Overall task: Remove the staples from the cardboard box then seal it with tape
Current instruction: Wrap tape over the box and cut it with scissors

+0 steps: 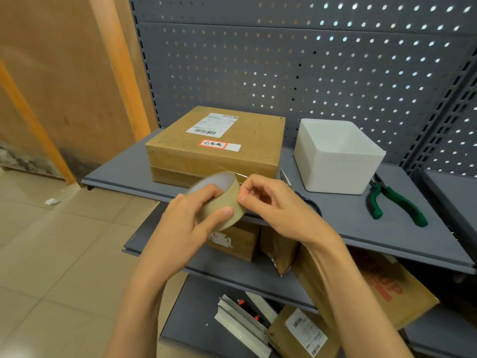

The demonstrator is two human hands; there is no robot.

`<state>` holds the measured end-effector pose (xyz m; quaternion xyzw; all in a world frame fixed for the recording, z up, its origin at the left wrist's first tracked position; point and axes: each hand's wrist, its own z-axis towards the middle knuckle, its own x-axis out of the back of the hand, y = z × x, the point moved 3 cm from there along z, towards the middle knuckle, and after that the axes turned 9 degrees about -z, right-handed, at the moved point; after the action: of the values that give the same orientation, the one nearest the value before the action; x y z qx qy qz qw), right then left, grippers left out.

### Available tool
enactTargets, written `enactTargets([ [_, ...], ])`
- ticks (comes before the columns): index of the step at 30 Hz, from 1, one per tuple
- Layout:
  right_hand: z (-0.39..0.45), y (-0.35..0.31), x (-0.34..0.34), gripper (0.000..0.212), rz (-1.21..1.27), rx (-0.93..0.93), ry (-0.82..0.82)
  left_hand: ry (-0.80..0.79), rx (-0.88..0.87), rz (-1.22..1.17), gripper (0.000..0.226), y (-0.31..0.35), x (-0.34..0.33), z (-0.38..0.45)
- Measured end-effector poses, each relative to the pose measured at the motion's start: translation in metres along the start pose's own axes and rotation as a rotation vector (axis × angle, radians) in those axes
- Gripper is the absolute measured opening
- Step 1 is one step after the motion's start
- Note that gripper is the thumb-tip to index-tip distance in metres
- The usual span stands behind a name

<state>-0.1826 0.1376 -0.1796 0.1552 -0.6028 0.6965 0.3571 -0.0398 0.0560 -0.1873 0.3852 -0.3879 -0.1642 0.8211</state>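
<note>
— Grey pegboard (322, 60) backs a grey shelf (361, 228), with tan floor tiles off to the left. What sits on the shelf?

— A box (219, 148), closed, at the shelf's left half, with a white shipping label and a small red-bordered sticker on its top. Just to its right stands a white bin (335, 156). Green-handled pliers (395, 202) lie right of the bin, and scissors (286, 178) poke out between box and bin (their handles are mostly hidden behind the right wrist).

— And the hands?

— Both are raised in front of the box's near edge, around a roll of tape (219, 200). The left hand (188, 218) grips the roll, fingers curled through its core and thumb pressed on the outer face. The right hand (268, 200) has its fingers curled in, thumb and fingertips pinching at the roll's right edge. A clear strip runs from there back toward the box front.

— Anything below?

— More cardboard boxes on the lower shelves, and some white strips at the bottom.
</note>
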Motion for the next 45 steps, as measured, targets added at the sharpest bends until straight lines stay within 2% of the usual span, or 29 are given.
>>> enactTargets([
  [4,-0.002,-0.004,0.001,0.014,0.027,0.02,0.058,0.003,-0.016,-0.115,0.013,0.007,0.001,0.002],
  [7,0.001,-0.003,0.002,0.018,0.01,0.006,0.053,-0.016,-0.047,-0.09,0.01,0.007,0.006,0.006],
  [10,0.001,-0.002,0.006,0.014,0.05,0.01,-0.021,-0.036,-0.055,-0.052,0.012,0.005,0.007,0.005],
  [14,0.003,-0.002,0.007,0.014,0.125,0.037,0.024,-0.028,-0.042,-0.11,0.019,0.004,0.008,0.007],
  [21,0.006,-0.012,0.005,0.012,0.061,0.037,0.148,0.035,-0.075,-0.066,0.011,0.012,0.01,0.012],
  [26,0.006,-0.025,-0.006,0.012,0.037,0.09,0.14,0.145,-0.045,0.044,0.016,0.007,0.014,0.016],
  [29,0.008,-0.029,0.003,0.014,0.068,0.124,0.265,0.117,-0.103,-0.026,0.016,0.014,0.024,0.016],
  [33,0.01,-0.03,0.008,0.014,0.14,0.127,0.349,0.13,-0.074,-0.089,0.026,0.018,0.021,0.019],
  [37,0.007,-0.023,0.002,0.024,0.238,0.081,0.424,0.097,-0.08,-0.108,0.016,0.018,0.014,0.019],
  [39,0.005,-0.017,0.0,0.024,0.289,0.053,0.482,0.06,-0.04,-0.231,0.016,0.015,0.015,0.019],
  [42,0.001,-0.008,0.0,0.023,0.183,0.019,0.587,-0.022,0.036,-0.46,0.02,0.013,0.017,0.019],
  [45,-0.004,-0.006,0.002,0.024,-0.127,0.036,0.649,-0.002,0.066,-0.409,0.027,0.016,0.021,0.027],
])
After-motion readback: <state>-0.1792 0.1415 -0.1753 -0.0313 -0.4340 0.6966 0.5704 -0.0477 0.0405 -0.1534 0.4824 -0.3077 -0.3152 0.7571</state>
